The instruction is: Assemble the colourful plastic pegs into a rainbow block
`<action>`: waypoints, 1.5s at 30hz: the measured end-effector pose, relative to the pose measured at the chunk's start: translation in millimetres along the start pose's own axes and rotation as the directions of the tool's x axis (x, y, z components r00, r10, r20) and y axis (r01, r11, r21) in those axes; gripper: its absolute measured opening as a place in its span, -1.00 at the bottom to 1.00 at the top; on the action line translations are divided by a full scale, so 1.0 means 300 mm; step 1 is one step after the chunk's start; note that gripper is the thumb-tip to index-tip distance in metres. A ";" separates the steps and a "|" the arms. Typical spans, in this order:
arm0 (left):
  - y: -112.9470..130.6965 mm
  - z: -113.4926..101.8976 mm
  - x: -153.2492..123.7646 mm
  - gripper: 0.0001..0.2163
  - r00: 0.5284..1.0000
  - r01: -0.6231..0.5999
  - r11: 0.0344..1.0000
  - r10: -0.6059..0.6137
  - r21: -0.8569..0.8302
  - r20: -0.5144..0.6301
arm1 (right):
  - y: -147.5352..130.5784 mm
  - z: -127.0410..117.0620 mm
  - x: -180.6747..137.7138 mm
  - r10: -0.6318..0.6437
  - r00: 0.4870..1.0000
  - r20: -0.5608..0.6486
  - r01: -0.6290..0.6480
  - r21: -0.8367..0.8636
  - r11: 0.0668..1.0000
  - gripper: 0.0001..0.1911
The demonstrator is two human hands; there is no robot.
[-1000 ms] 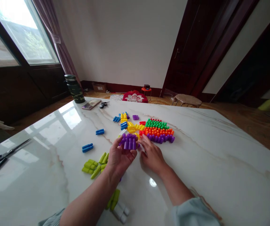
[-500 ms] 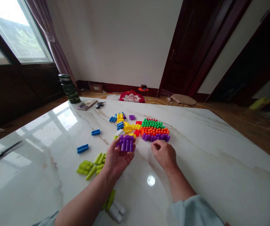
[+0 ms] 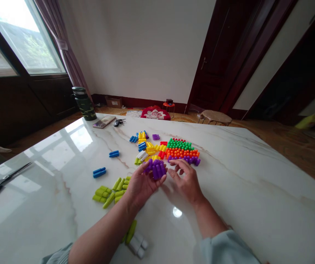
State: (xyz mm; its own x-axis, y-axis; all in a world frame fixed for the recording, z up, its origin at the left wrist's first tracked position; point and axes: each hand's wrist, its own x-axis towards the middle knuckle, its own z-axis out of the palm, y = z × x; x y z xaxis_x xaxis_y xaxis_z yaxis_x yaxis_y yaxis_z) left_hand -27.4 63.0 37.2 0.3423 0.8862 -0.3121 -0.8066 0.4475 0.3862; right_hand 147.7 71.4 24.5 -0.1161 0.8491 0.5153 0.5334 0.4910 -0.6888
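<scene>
My left hand (image 3: 141,189) is palm up, its fingers wrapped round a cluster of purple bullet-shaped plastic pieces (image 3: 159,170). Just right of that cluster is my right hand (image 3: 188,181), thumb and fingers apart, with nothing visible in it. Beyond it lies a row of purple pieces (image 3: 193,160), partly hidden by my fingers. Orange pieces (image 3: 182,152) and green pieces (image 3: 180,144) stand in rows behind. Yellow pieces (image 3: 151,148) and red pieces (image 3: 162,154) lie to the left of these rows.
Lime-green pieces (image 3: 102,193) and blue pieces (image 3: 99,172) are scattered left on the marble-patterned table (image 3: 245,190). White pieces (image 3: 139,245) lie near my left forearm. Scissors (image 3: 2,181) are at the far left. A phone (image 3: 104,121), keys (image 3: 118,123) and a camouflage bottle (image 3: 84,104) stand at the back left.
My left hand has moved right with the purple pieces, which have tilted. My right hand has come closer to them, and its fingers have opened from a pinch.
</scene>
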 end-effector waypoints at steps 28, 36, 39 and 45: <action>-0.016 -0.011 0.006 -0.61 0.989 -0.104 0.992 0.111 0.076 -0.099 | 0.099 -0.097 -0.002 0.185 0.981 0.053 -0.156 -0.343 0.926 -0.70; -0.011 -0.003 0.005 -0.62 0.986 -0.100 0.992 0.108 0.071 -0.126 | 0.004 -0.110 -0.001 0.268 0.948 0.174 -0.169 -0.438 0.883 -0.68; -0.009 0.000 0.003 -0.62 0.985 -0.098 0.993 0.106 0.066 -0.136 | -0.011 -0.121 -0.009 0.284 0.881 0.378 -0.107 -0.426 0.898 -0.50; -0.010 0.002 0.001 -0.62 0.987 -0.099 0.993 0.106 0.059 -0.123 | -0.004 -0.105 -0.014 0.252 0.824 0.508 -0.088 -0.324 0.942 -0.56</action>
State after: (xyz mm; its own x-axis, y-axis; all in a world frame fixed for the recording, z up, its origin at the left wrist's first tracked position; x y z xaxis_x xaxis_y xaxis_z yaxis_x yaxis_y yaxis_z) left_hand -24.5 61.9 36.4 0.1925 0.9072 -0.3741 -0.8065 0.3635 0.4662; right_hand 173.9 61.2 39.1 -0.3867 0.9222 -0.0079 0.7844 0.3243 -0.5288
